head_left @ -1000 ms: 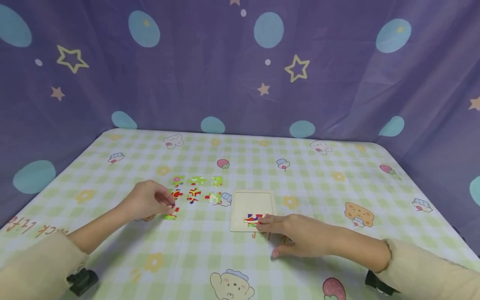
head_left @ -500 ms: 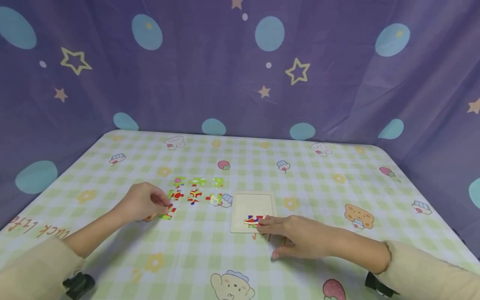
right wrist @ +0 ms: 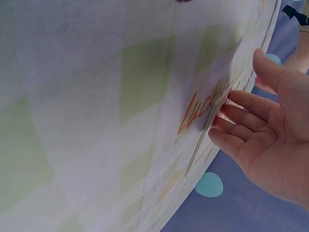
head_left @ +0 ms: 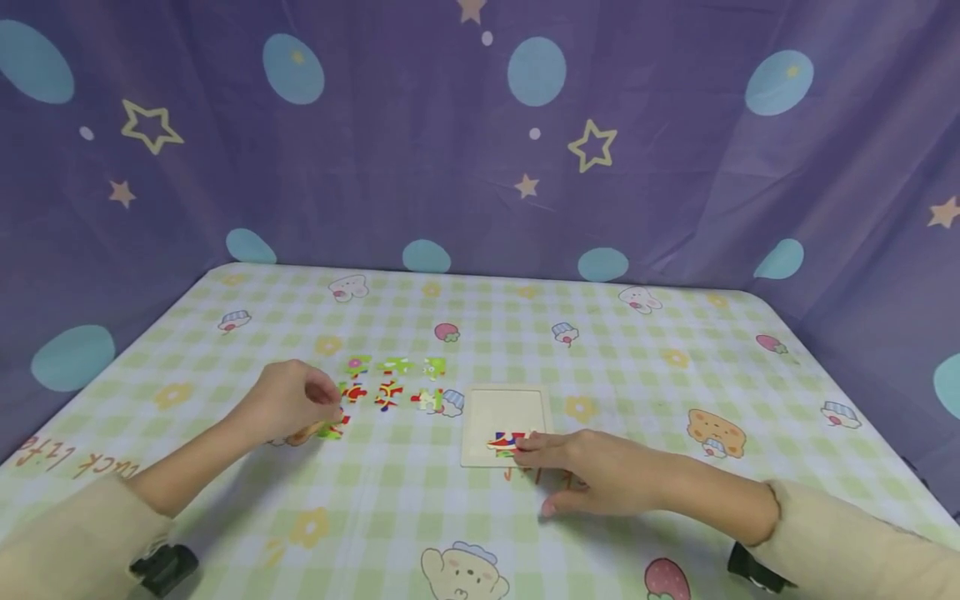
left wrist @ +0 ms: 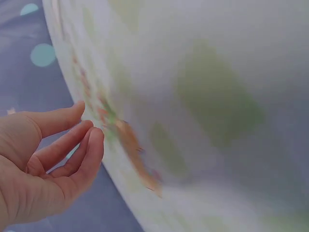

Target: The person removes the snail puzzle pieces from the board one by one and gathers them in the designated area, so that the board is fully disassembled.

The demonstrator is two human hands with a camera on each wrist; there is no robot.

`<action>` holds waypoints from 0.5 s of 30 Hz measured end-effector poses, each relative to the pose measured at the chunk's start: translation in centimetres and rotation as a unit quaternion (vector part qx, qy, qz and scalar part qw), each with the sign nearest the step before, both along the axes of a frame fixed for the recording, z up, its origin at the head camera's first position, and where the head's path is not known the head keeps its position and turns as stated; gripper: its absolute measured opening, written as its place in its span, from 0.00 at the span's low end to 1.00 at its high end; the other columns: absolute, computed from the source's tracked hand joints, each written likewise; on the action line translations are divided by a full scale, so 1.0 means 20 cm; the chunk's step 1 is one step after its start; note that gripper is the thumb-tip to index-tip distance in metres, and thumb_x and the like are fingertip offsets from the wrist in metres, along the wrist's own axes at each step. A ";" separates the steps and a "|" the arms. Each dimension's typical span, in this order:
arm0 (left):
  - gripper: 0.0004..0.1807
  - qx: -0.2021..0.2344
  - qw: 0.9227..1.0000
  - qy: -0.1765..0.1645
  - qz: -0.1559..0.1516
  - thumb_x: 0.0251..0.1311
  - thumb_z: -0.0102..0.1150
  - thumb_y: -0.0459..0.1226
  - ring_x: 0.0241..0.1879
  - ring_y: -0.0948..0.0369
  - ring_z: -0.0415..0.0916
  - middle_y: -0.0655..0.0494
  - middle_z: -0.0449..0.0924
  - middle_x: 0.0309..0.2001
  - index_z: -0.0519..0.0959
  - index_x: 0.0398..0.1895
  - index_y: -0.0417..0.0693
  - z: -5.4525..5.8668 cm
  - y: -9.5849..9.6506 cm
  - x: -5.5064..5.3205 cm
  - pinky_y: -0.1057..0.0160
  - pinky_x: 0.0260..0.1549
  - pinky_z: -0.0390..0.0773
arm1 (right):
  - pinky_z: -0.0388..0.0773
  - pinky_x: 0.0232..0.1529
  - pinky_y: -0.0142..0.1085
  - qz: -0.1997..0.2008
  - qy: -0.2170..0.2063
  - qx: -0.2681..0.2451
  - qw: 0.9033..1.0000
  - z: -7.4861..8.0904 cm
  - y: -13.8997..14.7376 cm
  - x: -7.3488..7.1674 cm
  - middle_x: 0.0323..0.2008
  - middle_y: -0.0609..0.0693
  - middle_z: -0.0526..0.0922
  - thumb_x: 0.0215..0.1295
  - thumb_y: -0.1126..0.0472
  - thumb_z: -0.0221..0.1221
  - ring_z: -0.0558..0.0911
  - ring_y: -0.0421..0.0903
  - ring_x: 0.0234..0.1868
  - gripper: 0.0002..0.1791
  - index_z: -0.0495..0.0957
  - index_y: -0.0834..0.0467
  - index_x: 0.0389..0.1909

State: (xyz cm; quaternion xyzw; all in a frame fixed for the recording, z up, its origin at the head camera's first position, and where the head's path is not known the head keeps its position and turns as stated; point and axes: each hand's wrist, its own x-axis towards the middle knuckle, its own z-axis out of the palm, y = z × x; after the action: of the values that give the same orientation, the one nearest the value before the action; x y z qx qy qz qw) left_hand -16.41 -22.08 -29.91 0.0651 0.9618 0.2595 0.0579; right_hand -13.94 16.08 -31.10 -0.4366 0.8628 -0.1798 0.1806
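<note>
My left hand (head_left: pixel 288 404) hovers over the left side of the table, beside a red and green jigsaw piece (head_left: pixel 333 428) lying on the cloth. Between thumb and fingertips a small gap shows in the left wrist view, with nothing seen in it. Several more pieces lie in two rows just beyond, such as a green one (head_left: pixel 396 365) and a red one (head_left: pixel 388 395). My right hand (head_left: pixel 592 467) rests its extended fingers on the lower right part of a pale square puzzle tray (head_left: pixel 506 408). Colourful pieces (head_left: pixel 507 442) sit along the tray's bottom, partly hidden by those fingers.
A green and white checked cloth (head_left: pixel 390 517) with printed cartoons covers the table. Behind it hangs a purple curtain (head_left: pixel 420 150) with stars and blue dots. Dark wrist devices (head_left: pixel 163 570) are strapped under both sleeves.
The bottom-left jigsaw piece has shifted slightly left and turned under my left hand, whose fingertips have since lifted a little. My right hand stays on the tray.
</note>
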 end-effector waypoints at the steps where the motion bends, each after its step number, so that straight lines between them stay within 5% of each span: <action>1: 0.08 -0.004 1.000 0.009 -0.007 0.51 0.69 0.37 0.27 0.64 0.77 0.55 0.84 0.26 0.84 0.32 0.42 0.01 0.02 0.00 0.63 0.29 0.75 | 0.75 0.39 0.20 -0.001 0.000 0.000 1.000 0.00 0.00 0.00 0.69 0.52 0.67 0.63 0.47 0.60 0.68 0.47 0.70 0.33 0.69 0.54 0.67; 5: 0.12 0.006 0.998 0.039 -0.044 0.51 0.69 0.37 0.33 0.60 0.81 0.51 0.86 0.33 0.84 0.37 0.40 0.05 0.15 0.00 0.59 0.36 0.80 | 0.75 0.39 0.20 -0.005 0.001 0.003 1.000 0.00 0.00 0.01 0.70 0.53 0.66 0.63 0.46 0.60 0.73 0.45 0.66 0.33 0.67 0.54 0.67; 11: 0.14 0.055 0.992 0.024 -0.113 0.51 0.70 0.37 0.36 0.62 0.80 0.50 0.86 0.38 0.84 0.40 0.40 0.02 0.40 -0.05 0.63 0.40 0.80 | 0.74 0.36 0.20 -0.009 0.001 0.006 1.000 -0.01 0.01 0.01 0.71 0.52 0.65 0.63 0.46 0.59 0.76 0.42 0.62 0.33 0.67 0.53 0.68; 15: 0.14 0.071 0.987 0.001 -0.144 0.50 0.71 0.37 0.35 0.64 0.78 0.52 0.86 0.38 0.84 0.41 0.42 -0.02 0.55 -0.07 0.67 0.39 0.79 | 0.74 0.35 0.20 -0.008 -0.008 0.004 1.000 -0.02 0.01 0.00 0.71 0.53 0.65 0.64 0.46 0.59 0.80 0.30 0.42 0.33 0.67 0.53 0.68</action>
State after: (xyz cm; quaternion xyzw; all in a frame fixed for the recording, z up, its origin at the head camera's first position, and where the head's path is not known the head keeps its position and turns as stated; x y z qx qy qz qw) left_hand -17.72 -11.14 -30.23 0.2068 0.9218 0.3157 0.0888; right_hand -13.87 16.26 -31.44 -0.4277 0.8655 -0.1809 0.1880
